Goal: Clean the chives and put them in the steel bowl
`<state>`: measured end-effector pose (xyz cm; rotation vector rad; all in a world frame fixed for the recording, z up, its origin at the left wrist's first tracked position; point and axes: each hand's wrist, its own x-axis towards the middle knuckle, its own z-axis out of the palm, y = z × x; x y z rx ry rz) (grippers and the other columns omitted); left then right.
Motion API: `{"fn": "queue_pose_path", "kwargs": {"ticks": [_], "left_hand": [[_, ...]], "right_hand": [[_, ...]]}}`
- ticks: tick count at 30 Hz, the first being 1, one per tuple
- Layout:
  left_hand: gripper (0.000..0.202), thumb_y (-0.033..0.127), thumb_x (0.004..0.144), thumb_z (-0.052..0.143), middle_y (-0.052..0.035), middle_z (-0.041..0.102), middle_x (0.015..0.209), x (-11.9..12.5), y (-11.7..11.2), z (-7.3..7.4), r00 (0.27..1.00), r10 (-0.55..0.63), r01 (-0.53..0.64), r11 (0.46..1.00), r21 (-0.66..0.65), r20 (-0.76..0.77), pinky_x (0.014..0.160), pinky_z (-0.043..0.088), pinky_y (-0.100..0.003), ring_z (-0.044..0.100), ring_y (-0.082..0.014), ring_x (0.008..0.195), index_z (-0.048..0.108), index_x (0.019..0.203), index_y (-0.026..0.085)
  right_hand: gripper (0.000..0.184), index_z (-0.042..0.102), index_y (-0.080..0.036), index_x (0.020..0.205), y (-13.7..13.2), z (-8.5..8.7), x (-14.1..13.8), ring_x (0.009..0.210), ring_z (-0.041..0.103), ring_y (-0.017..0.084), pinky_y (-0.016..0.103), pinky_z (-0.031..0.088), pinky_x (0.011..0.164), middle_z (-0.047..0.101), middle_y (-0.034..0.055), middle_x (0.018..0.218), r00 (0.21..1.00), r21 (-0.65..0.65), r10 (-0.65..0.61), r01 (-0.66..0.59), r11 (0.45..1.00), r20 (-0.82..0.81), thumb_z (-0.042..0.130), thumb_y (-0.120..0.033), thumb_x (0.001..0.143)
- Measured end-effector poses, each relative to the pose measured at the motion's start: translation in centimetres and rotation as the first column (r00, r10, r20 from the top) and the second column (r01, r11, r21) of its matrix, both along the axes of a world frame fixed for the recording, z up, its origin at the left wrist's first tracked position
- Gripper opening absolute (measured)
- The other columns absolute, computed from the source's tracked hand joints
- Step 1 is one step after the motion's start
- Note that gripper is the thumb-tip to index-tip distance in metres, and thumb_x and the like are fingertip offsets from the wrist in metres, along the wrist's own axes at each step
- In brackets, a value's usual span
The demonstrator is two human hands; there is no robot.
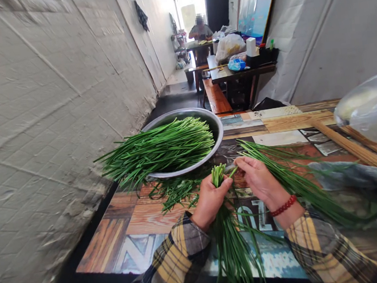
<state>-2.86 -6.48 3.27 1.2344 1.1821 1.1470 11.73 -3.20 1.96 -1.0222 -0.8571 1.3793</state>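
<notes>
My left hand (211,198) is closed round a bunch of garlic chives (232,245), their pale cut ends up and the green leaves hanging down over the table's near edge. Beside it, my right hand (255,177) pinches a single chive stalk (233,172) by its pale end, at the top of the bunch. A metal basin (219,145) heaped with chives (168,146) stands beyond my left hand. Loose trimmed leaves (180,190) lie in front of the basin. More chives (302,187) are spread to the right of my right hand.
The patterned table (153,218) runs along a white wall (35,109) at left. Wooden strips (342,144), a clear plastic bag (371,107) and crumpled grey plastic (352,177) lie at right. Farther back are another table (225,74), a bench (215,95) and a seated person (200,32).
</notes>
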Motion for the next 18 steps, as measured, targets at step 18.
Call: {"fn": "queue_pose_path", "kwargs": {"ticks": [18], "left_hand": [[0.022, 0.032, 0.071, 0.069, 0.0029, 0.051, 0.063, -0.1, 0.0, 0.1, 0.998, 0.044, -0.043, 0.999, 0.017, -0.044, 0.059, 0.036, -0.022, 0.043, -0.0097, 0.060, 0.056, 0.069, 0.014]], "right_hand": [[0.026, 0.063, -0.019, 0.074, 0.7, 0.7, 1.9, 0.065, 0.053, 0.015, 0.027, 0.041, 0.064, 0.061, 0.0004, 0.069, 0.806, 0.276, -0.006, -0.196, 0.941, 0.592, 0.060, -0.044, 0.080]]}}
